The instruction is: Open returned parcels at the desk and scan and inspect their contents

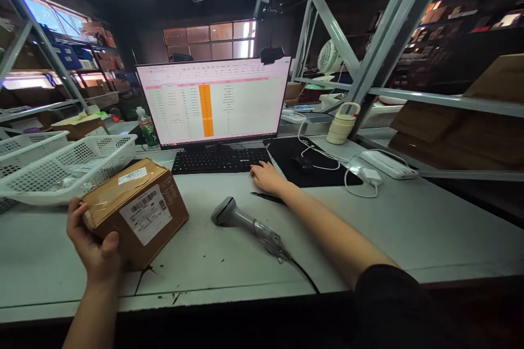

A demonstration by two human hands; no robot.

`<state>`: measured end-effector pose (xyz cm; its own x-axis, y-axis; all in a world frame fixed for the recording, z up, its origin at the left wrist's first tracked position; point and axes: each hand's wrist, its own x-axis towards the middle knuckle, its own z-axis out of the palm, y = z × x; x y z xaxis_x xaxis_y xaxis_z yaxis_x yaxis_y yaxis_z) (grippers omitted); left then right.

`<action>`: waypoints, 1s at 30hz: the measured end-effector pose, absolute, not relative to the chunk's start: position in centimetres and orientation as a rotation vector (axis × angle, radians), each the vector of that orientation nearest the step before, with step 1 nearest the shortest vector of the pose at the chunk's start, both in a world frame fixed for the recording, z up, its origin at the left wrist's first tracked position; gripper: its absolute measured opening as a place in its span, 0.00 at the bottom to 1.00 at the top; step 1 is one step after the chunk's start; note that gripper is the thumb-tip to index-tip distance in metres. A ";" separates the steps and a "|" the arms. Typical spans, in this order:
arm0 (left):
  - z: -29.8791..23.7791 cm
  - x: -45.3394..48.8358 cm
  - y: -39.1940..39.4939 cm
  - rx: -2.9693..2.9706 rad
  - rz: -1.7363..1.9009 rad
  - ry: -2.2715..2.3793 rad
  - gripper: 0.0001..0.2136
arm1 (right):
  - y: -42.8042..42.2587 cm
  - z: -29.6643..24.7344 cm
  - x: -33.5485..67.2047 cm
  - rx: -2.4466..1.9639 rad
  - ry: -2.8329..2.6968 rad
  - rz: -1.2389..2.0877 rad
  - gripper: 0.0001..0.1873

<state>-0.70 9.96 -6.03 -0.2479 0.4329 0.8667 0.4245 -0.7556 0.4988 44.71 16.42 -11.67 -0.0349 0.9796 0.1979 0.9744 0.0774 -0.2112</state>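
Clasping box (135, 212), left hand (92, 245); right hand (268, 177) on keyboard (216, 161).

The left hand (96, 248) sits at about 8 o'clock in the view, closed in a firm grip: thumb (110, 242) pressed up on the near side, fingers (73, 211) wrapped round the far side, palm facing 1 o'clock. Its bare forearm (88, 311) rises from the bottom edge at 7 o'clock, pointing toward 12. The right hand (268, 177) lies near the centre, palm down, fingers loosely spread and slightly bent, pointing toward 10 o'clock. Its forearm (327, 229) stretches out straight from 5 o'clock, bare up to a dark sleeve (393, 305) at the elbow
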 end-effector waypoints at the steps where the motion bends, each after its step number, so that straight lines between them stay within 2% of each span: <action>1: -6.0 -0.7 10.0 1.954 2.234 1.030 0.41 | 16.7 -11.7 44.6 -1.959 -2.063 0.010 0.19; 13: -6.0 -1.0 9.9 2.030 2.211 0.938 0.36 | 18.4 -10.4 43.1 -1.957 -1.950 -0.130 0.18; 17: -6.1 -1.4 9.8 2.001 2.199 0.910 0.35 | 15.1 -9.3 44.2 -1.934 -1.972 -0.079 0.21; 21: -6.0 -1.2 9.6 1.901 2.217 0.913 0.35 | 9.6 -10.9 45.2 -2.000 -2.106 0.096 0.27; 26: -4.6 -0.5 8.9 1.429 2.206 0.690 0.30 | 6.0 -12.8 45.6 -2.036 -2.079 0.101 0.29; 30: -4.4 -0.9 7.9 0.859 2.053 0.700 0.25 | 6.2 -10.7 45.3 -1.844 -1.807 0.151 0.23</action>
<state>-0.91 7.89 -4.40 -0.4616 0.8231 0.3309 -0.4494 -0.5386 0.7127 45.26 6.19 -10.67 0.0906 0.9524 0.2912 0.8908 0.0532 -0.4514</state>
